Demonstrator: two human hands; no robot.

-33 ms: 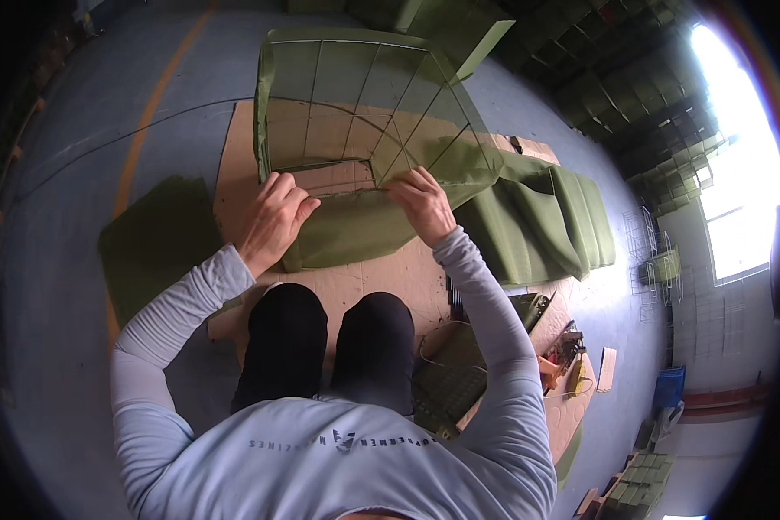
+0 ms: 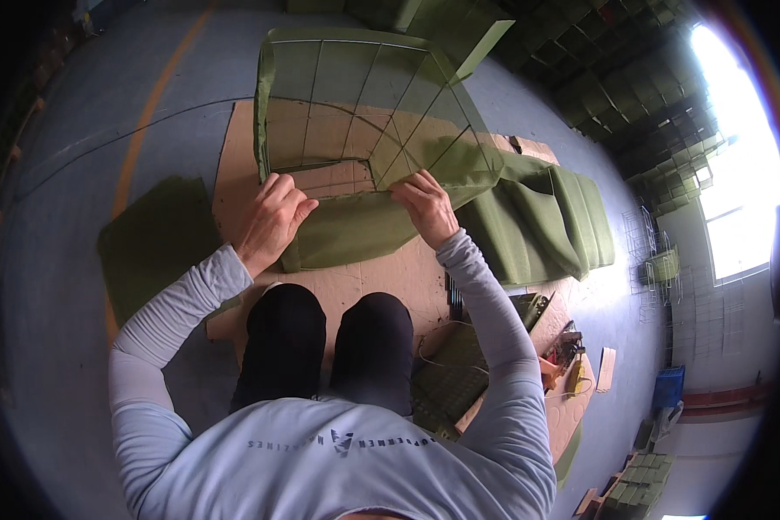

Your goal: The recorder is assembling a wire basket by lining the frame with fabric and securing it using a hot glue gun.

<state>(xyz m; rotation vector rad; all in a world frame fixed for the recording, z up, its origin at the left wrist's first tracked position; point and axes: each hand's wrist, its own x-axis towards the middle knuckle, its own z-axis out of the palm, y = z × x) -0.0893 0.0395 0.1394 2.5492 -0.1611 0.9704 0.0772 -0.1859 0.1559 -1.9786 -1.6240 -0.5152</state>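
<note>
A wire frame (image 2: 370, 160) wrapped in green mesh fabric (image 2: 347, 234) stands in front of my knees, with a rectangular opening at its near side. Both hands are closed on the near edge of the fabric. My left hand (image 2: 273, 221) pinches it near the opening's left corner, thumb pointing right. My right hand (image 2: 426, 208) grips the edge farther right, fingers curled over it. Between them the fabric edge runs along the frame's near wire, and loose fabric hangs down toward me. The fingertips are partly hidden.
Cardboard sheets (image 2: 390, 273) lie under the work. Folded green mesh pieces (image 2: 537, 217) lie to the right, another green piece (image 2: 160, 247) to the left. Tools (image 2: 568, 347) rest at the lower right. Green stacks (image 2: 633, 95) and a blue crate (image 2: 669, 386) stand farther right.
My right hand has shifted slightly to the right along the fabric edge. My left hand stays almost where it was.
</note>
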